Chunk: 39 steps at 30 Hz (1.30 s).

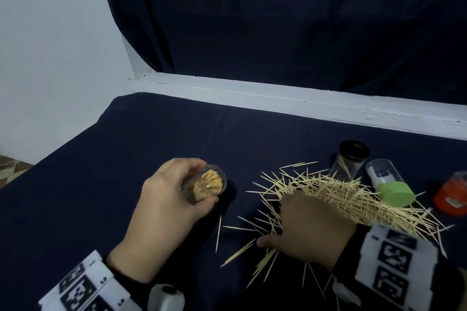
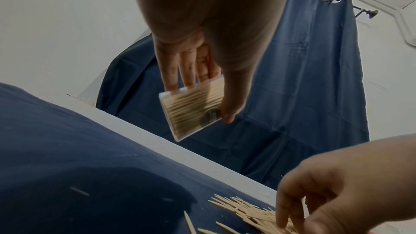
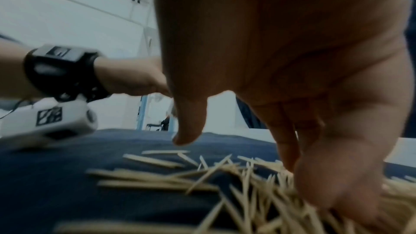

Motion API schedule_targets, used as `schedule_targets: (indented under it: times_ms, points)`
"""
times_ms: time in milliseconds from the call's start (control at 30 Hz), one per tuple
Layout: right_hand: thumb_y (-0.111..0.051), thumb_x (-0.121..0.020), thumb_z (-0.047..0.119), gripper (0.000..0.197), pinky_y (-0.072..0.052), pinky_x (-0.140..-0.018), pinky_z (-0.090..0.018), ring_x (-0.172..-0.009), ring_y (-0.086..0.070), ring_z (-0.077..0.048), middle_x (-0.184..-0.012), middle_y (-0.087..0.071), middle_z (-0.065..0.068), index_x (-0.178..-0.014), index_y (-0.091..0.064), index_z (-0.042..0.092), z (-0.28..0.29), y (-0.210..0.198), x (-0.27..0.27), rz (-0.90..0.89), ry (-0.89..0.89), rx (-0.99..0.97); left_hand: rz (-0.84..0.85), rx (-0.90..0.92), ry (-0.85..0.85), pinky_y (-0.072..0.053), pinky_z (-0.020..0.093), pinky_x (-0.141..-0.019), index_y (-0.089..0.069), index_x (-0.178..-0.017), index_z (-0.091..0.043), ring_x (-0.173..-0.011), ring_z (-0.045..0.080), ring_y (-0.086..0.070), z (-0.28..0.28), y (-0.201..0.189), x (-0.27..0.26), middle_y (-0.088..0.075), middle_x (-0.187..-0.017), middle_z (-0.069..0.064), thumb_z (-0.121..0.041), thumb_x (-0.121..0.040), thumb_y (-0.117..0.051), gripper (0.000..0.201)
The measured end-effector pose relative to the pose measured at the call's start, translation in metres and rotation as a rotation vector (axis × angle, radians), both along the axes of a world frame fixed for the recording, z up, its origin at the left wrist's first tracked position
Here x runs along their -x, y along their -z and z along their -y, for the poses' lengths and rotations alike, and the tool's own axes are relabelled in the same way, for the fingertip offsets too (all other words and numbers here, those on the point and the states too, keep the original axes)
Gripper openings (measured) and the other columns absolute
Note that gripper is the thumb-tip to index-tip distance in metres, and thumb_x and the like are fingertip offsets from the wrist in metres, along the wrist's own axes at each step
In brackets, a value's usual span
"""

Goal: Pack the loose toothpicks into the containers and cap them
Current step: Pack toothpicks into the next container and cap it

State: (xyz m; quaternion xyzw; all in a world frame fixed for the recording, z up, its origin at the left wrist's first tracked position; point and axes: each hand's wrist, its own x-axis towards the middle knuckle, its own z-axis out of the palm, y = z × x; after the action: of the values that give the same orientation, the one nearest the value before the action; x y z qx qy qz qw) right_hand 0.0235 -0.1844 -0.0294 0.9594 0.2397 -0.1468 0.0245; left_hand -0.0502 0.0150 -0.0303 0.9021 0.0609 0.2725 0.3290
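R hand (image 1: 313, 230) fingers down in loose toothpicks (image 1: 341, 197); L hand (image 1: 166, 207) gripping full clear container (image 1: 206, 184).

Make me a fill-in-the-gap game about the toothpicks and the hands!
1. The left hand holds a clear container full of ____.
2. The right hand reaches into the loose ____ of toothpicks.
3. The lid beside the pile on the dark cloth is ____.

Missing words: toothpicks; pile; green
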Motion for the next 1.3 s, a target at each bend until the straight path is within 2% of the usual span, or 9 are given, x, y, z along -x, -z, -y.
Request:
schedule_targets:
  times_ms: [133, 267, 400, 600, 733, 1067, 1167, 1233, 1300]
  points:
    - [-0.064, -0.075, 0.063, 0.079, -0.044, -0.094, -0.036, -0.116, -0.047, -0.026, -0.125, -0.045, -0.009, -0.128, -0.040, 0.009, -0.012, 0.012, 0.002, 0.002, 0.051, -0.025, 0.003, 0.005, 0.004, -0.042, 0.005, -0.084, -0.066, -0.101, -0.027, -0.097, -0.006, -0.056, 0.000, 0.001, 0.001, -0.060, -0.097, -0.020, -0.016, -0.055, -0.091, 0.054]
    - [-0.061, -0.086, 0.034, 0.047, -0.044, -0.088, -0.032, -0.114, -0.051, -0.025, -0.124, -0.049, -0.010, -0.120, -0.042, 0.009, -0.011, 0.011, -0.006, -0.041, 0.092, -0.106, 0.009, 0.017, 0.001, -0.045, 0.008, -0.085, -0.066, -0.101, -0.027, -0.096, -0.004, -0.058, -0.002, 0.002, 0.001, -0.061, -0.098, -0.019, -0.015, -0.054, -0.091, 0.054]
    - [-0.056, -0.086, 0.021, 0.032, -0.046, -0.085, -0.031, -0.110, -0.055, -0.027, -0.121, -0.051, -0.012, -0.114, -0.048, 0.008, -0.008, 0.009, -0.011, -0.048, 0.148, -0.107, 0.006, 0.017, 0.003, -0.044, 0.007, -0.084, -0.067, -0.101, -0.025, -0.096, -0.006, -0.057, -0.002, 0.002, 0.001, -0.061, -0.097, -0.020, -0.015, -0.054, -0.091, 0.054]
    - [-0.048, -0.090, 0.011, 0.030, -0.045, -0.090, -0.034, -0.114, -0.053, -0.029, -0.123, -0.054, -0.013, -0.119, -0.052, 0.004, -0.015, 0.007, -0.004, 0.016, 0.041, 0.051, -0.009, 0.027, 0.023, -0.046, 0.012, -0.086, -0.068, -0.101, -0.024, -0.095, -0.003, -0.058, 0.002, 0.002, -0.001, -0.062, -0.097, -0.017, -0.015, -0.055, -0.091, 0.053]
    - [-0.046, -0.090, 0.011, 0.030, -0.037, -0.092, -0.040, -0.116, -0.041, -0.030, -0.123, -0.052, -0.010, -0.120, -0.050, 0.008, -0.019, 0.007, -0.001, 0.068, -0.029, 0.196, -0.033, 0.008, 0.032, -0.044, 0.009, -0.086, -0.067, -0.101, -0.025, -0.097, -0.006, -0.056, 0.002, 0.004, -0.002, -0.061, -0.097, -0.019, -0.015, -0.055, -0.090, 0.052]
    - [-0.037, -0.092, 0.003, 0.030, -0.037, -0.096, -0.037, -0.118, -0.041, -0.031, -0.122, -0.047, -0.012, -0.120, -0.045, 0.003, -0.007, 0.011, -0.013, 0.028, 0.016, 0.035, -0.118, -0.034, 0.058, -0.039, 0.001, -0.079, -0.061, -0.097, -0.035, -0.098, -0.011, -0.051, 0.003, 0.005, -0.005, -0.057, -0.094, -0.021, -0.015, -0.056, -0.089, 0.053]
    - [-0.037, -0.091, -0.001, 0.020, -0.041, -0.079, -0.027, -0.105, -0.050, -0.024, -0.116, -0.048, -0.010, -0.108, -0.041, 0.010, 0.005, 0.004, -0.020, 0.003, 0.070, -0.163, -0.123, -0.037, 0.069, -0.040, 0.003, -0.079, -0.055, -0.093, -0.042, -0.099, -0.011, -0.050, 0.006, 0.004, -0.005, -0.056, -0.093, -0.022, -0.015, -0.056, -0.089, 0.056]
    - [-0.036, -0.091, -0.004, 0.018, -0.032, -0.056, -0.019, -0.074, -0.047, -0.012, -0.101, -0.045, -0.003, -0.096, -0.032, 0.013, 0.014, 0.000, -0.024, -0.003, 0.076, -0.254, -0.131, -0.043, 0.080, -0.041, 0.003, -0.079, -0.053, -0.092, -0.044, -0.098, -0.011, -0.050, 0.008, 0.004, -0.007, -0.056, -0.094, -0.022, -0.015, -0.057, -0.089, 0.058]
    - [-0.036, -0.093, -0.003, 0.018, -0.023, -0.047, -0.021, -0.061, -0.039, -0.009, -0.083, -0.037, 0.004, -0.089, -0.032, 0.014, 0.022, -0.001, -0.027, -0.002, 0.105, -0.337, -0.149, -0.054, 0.100, -0.042, 0.004, -0.079, -0.052, -0.092, -0.046, -0.098, -0.011, -0.050, 0.011, 0.004, -0.008, -0.056, -0.095, -0.023, -0.017, -0.057, -0.089, 0.058]
